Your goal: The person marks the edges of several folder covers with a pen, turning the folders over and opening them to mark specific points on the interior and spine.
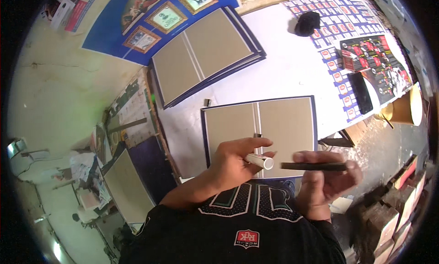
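Observation:
Above the near part of an open board cover (pixel 288 122), grey-brown with dark blue edges, my left hand (pixel 231 161) is closed around a short white tube (pixel 262 161). The tube's round end faces right. To its right, my right hand (pixel 327 181) grips a thin, dark flat bar (pixel 313 166) between thumb and fingers, edge-on, so its exact kind does not show. A small black piece (pixel 259 136) shows at the cover's middle strip, just beyond my left hand. Parts of both the tube and the bar are hidden by my fingers.
A stack of similar covers (pixel 215 44) lies at the far left of the white table (pixel 283 76). Beyond are a black cap-like bundle (pixel 307 24), printed sheets (pixel 338 17) and a black oblong item (pixel 361 92). A yellow bucket (pixel 415 105) and stacked boxes (pixel 382 218) stand right.

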Demonstrator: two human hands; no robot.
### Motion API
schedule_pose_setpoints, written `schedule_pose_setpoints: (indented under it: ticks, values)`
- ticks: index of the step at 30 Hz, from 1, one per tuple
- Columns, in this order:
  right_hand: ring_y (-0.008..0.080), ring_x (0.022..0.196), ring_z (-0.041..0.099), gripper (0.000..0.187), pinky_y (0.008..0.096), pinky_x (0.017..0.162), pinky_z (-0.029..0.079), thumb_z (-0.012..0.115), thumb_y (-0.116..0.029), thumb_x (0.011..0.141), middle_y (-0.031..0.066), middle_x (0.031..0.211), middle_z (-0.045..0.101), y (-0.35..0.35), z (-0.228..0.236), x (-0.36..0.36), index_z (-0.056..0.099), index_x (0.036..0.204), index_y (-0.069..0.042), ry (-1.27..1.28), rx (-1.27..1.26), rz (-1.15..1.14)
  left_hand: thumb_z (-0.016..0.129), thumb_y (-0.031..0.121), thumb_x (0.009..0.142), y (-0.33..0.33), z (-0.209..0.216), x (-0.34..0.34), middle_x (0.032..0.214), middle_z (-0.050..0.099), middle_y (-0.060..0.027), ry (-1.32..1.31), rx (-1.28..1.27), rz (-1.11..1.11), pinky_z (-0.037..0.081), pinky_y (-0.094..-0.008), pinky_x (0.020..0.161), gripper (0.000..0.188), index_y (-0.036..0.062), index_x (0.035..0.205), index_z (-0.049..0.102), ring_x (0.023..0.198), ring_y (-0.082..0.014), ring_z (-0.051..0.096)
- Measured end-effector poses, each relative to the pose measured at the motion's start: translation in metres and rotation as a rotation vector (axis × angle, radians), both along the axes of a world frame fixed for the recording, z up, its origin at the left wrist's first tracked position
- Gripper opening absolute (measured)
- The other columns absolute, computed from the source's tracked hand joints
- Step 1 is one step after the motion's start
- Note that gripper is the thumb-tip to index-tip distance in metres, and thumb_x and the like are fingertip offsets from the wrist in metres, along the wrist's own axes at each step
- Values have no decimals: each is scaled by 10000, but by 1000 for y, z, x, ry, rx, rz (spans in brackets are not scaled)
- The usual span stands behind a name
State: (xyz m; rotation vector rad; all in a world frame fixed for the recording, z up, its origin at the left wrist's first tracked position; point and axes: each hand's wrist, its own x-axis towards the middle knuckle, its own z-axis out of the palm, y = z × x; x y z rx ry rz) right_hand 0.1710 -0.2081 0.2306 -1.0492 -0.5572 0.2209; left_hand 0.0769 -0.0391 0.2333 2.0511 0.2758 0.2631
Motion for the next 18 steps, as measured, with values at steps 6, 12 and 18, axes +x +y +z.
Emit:
schedule_pose_setpoints:
  ticks: [6,12,18]
  values:
    - [395,950,662,628,437,791,564,584,130,826,322,1065,607,3,9,6,289,1242,-235,-237,-65,91,740,59,788,-1,0,0,889,691,-115,92,-135,-12,510,-274,603,361,30,1127,617,723,-164,680]
    - [369,1008,639,666,441,815,552,562,183,791,310,1041,614,8,10,0,351,1288,-208,-271,-20,8,742,22,777,-4,-7,-8,904,673,-36,46,-127,-3,446,-236,581,399,74,1157,631,698,-78,564]
    - [357,867,672,319,408,805,550,645,36,824,238,1023,646,14,5,4,529,1114,-31,-354,7,9,725,47,760,1,-3,-4,873,676,-127,108,-50,-46,509,-303,592,391,72,1135,617,670,-237,664]
